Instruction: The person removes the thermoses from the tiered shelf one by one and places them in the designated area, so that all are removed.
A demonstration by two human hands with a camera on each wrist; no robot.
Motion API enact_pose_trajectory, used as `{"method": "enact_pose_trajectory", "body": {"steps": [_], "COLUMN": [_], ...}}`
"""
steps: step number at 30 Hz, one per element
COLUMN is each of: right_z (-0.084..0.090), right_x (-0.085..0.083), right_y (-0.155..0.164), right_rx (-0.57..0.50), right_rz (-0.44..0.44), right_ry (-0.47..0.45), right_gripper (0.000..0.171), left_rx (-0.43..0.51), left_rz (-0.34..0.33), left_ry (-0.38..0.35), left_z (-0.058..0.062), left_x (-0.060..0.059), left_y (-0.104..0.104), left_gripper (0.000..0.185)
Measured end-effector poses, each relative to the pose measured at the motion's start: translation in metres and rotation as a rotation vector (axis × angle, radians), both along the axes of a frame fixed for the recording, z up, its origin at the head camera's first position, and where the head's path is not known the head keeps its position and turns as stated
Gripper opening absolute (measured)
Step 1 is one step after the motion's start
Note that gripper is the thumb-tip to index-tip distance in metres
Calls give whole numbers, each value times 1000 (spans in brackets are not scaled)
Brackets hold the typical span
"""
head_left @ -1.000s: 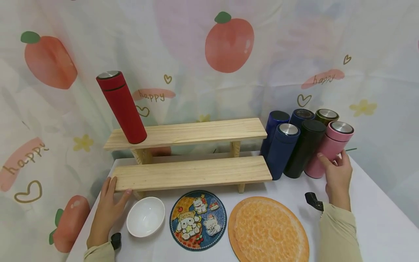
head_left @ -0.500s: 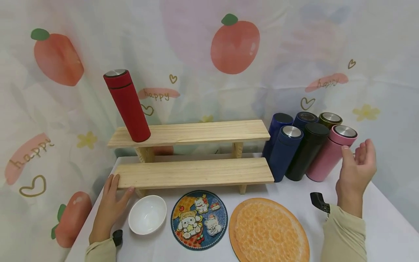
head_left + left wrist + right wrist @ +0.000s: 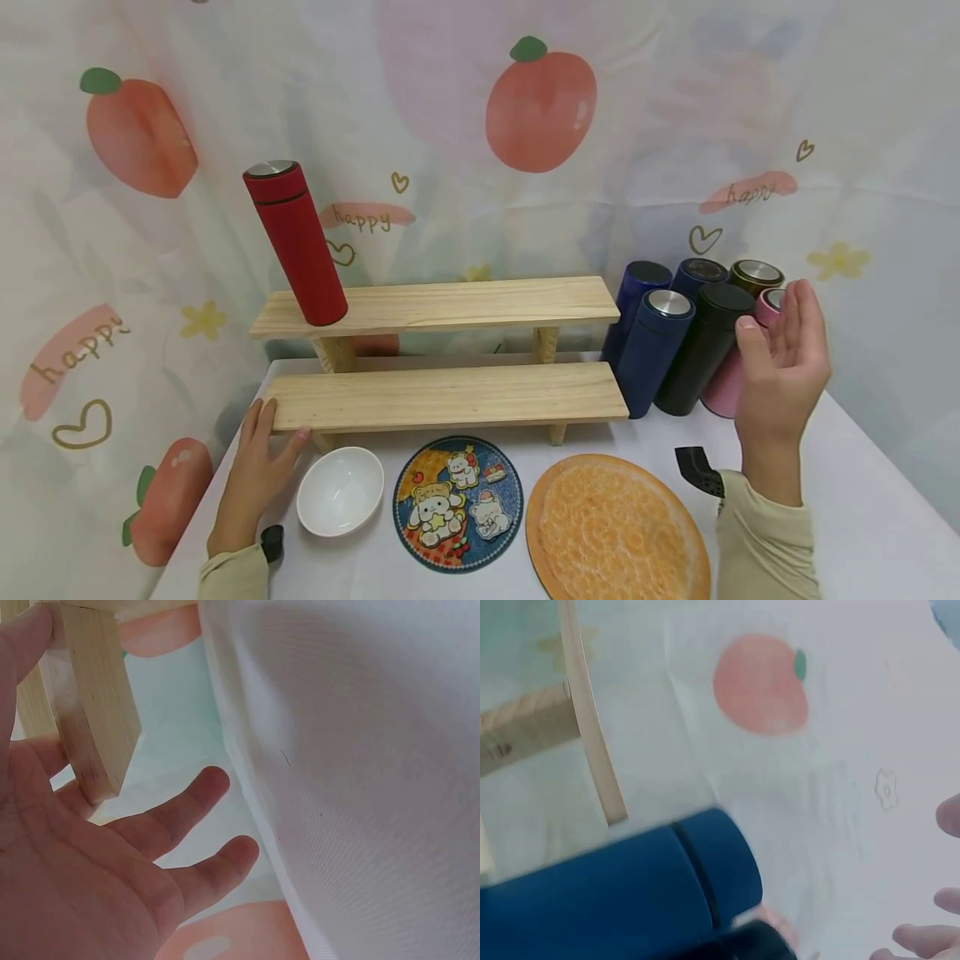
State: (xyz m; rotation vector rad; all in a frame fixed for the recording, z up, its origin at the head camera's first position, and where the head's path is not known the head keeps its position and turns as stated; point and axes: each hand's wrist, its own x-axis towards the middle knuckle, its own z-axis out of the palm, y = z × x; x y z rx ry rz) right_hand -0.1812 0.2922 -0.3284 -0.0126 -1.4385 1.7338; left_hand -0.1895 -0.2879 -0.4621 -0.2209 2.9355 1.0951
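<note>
My left hand [image 3: 255, 467] rests open against the left end of the lower board of a two-tier wooden shelf [image 3: 450, 392]; the left wrist view shows that board end [image 3: 94, 712] by my thumb and palm. A red flask [image 3: 296, 242] stands on the upper board, at its left. My right hand [image 3: 780, 367] is raised, open and holding nothing, in front of a pink flask [image 3: 723, 387]. Beside the pink one stand a black flask [image 3: 701, 346] and dark blue flasks [image 3: 652, 346]. The right wrist view shows a blue flask [image 3: 622, 892], blurred.
On the white table [image 3: 862, 508] lie a white bowl [image 3: 339, 492], a round blue cartoon mat [image 3: 453, 500] and a round orange mat [image 3: 615, 529]. A curtain with peach prints [image 3: 540, 100] hangs behind and at both sides. An olive flask [image 3: 756, 275] stands at the back of the group.
My right hand has left the pink flask's side, lifted up and swung left, now open in front of it. The left hand has stayed on the lower board.
</note>
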Motion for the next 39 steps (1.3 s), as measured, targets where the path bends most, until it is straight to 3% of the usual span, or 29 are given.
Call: {"method": "enact_pose_trajectory", "body": {"steps": [9, 17, 24, 39], "right_z": [-4, -7, -15, -30], "right_x": [1, -3, -6, -13], "right_y": [-29, -56, -74, -112], "right_rx": [324, 298, 415, 412], "right_rz": [2, 163, 198, 422], "right_ry": [-52, -10, -68, -103], "right_gripper": [67, 65, 62, 66], "left_rx": [0, -4, -14, -6], "left_rz": [8, 2, 1, 10], "left_ry": [-13, -2, 7, -29], "left_z": [0, 0, -1, 1], "left_x": [0, -1, -1, -3], "left_y": [1, 1, 0, 1], "left_gripper": [98, 98, 97, 100]}}
